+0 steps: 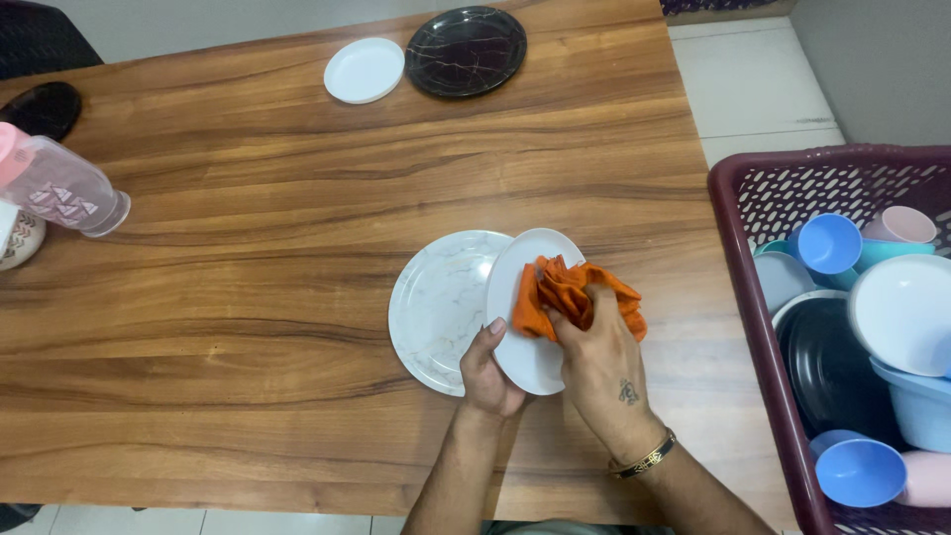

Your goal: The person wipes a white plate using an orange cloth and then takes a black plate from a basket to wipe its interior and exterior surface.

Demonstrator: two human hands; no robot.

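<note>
My left hand (487,370) grips the lower edge of a small white plate (519,347), holding it tilted above the table. My right hand (600,362) presses a crumpled orange cloth (567,290) against the plate's face. A larger white marbled plate (438,307) lies flat on the wooden table (248,297) just left of the held plate, partly hidden behind it.
A maroon basket (758,327) at the right holds blue, white, pink and black bowls and cups. A small white plate (364,70) and a black marbled plate (466,51) lie at the far edge. A pink-capped bottle (61,185) lies at the left, near a black dish (42,109).
</note>
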